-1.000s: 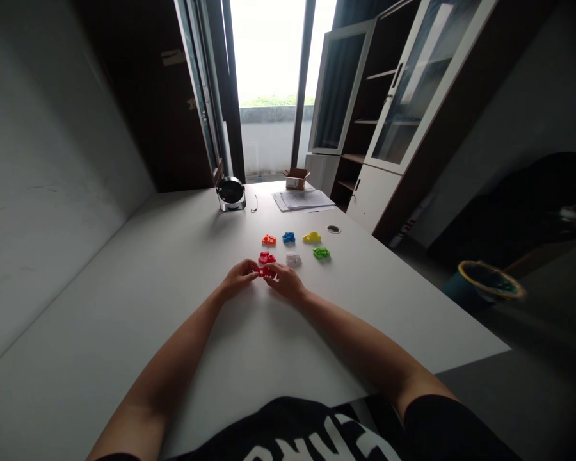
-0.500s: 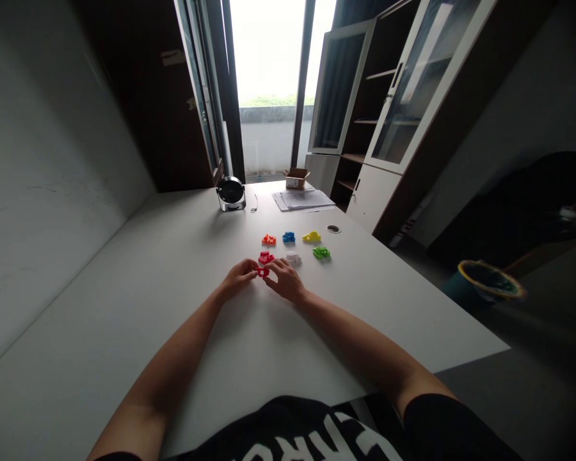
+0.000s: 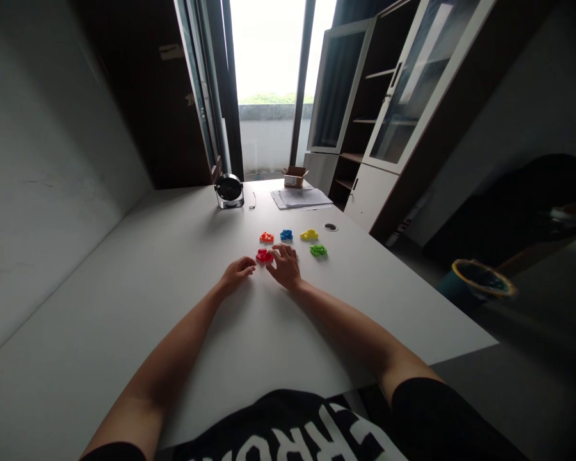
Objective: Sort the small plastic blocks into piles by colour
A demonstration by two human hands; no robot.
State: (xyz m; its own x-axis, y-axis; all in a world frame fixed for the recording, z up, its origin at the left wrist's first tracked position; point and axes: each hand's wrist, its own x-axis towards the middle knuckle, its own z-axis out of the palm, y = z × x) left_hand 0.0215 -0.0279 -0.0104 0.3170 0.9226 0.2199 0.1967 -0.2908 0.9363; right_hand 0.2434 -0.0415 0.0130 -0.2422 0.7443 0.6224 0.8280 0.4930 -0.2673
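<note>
A small pile of red plastic pieces (image 3: pixel 264 256) lies on the white table between my hands. My left hand (image 3: pixel 239 273) rests just left of the pile, fingers loosely curled and a little apart, with no piece visible in it. Over the right side of the pile is my right hand (image 3: pixel 285 266), its thumb and fingers spread and the fingertips close to the red pieces; whether they touch is unclear. This hand mostly covers the whitish pieces behind it. Orange pieces (image 3: pixel 267 237), blue pieces (image 3: pixel 287 235), yellow pieces (image 3: pixel 309 235) and green pieces (image 3: pixel 319 251) lie in separate small piles beyond.
Farther back on the table (image 3: pixel 187 237) stand a round black device on a silver stand (image 3: pixel 229 191) and an open cardboard box (image 3: pixel 294 177) behind papers (image 3: pixel 301 198). A round cable hole (image 3: pixel 331 227) is at the right. A bin (image 3: pixel 480 282) stands beyond the right edge.
The red piece that was between both hands is no longer seen there. My hands have moved apart, the right one forward over the red pile and the whitish pieces.
</note>
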